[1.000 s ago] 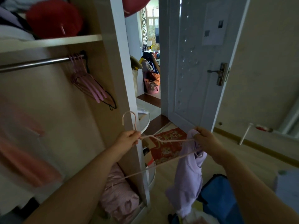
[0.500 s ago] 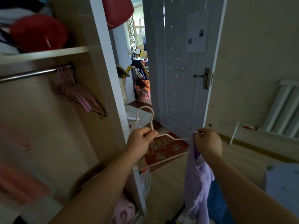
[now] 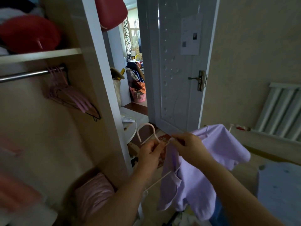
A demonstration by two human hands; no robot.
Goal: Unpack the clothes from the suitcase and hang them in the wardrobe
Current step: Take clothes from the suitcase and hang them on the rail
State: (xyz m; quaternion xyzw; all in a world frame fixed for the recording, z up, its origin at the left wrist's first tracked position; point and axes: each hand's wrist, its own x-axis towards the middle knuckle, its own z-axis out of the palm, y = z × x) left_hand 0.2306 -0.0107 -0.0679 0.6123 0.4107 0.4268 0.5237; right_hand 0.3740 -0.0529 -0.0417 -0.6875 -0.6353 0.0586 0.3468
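My left hand (image 3: 150, 154) grips a pale pink hanger (image 3: 146, 129) just below its hook, in front of the wardrobe's white side panel. A lilac shirt (image 3: 210, 162) is draped over the hanger's right arm and hangs down. My right hand (image 3: 187, 147) pinches the shirt's collar edge at the hanger's neck, close beside the left hand. The wardrobe rail (image 3: 31, 75) runs at upper left, with several pink hangers (image 3: 68, 95) bunched at its right end. A bit of blue suitcase (image 3: 217, 214) shows at the bottom, below the shirt.
A shelf above the rail holds a red hat (image 3: 29, 34). Folded pink fabric (image 3: 94, 194) lies on the wardrobe floor. A white door (image 3: 175, 66) stands ajar ahead, a radiator (image 3: 283, 111) at right, a small white round table (image 3: 130, 126) by the wardrobe.
My right hand slid left along the hanger toward my left hand, pulling the lilac shirt over the hanger's arm. The shirt now spreads out to the right. The view swung right.
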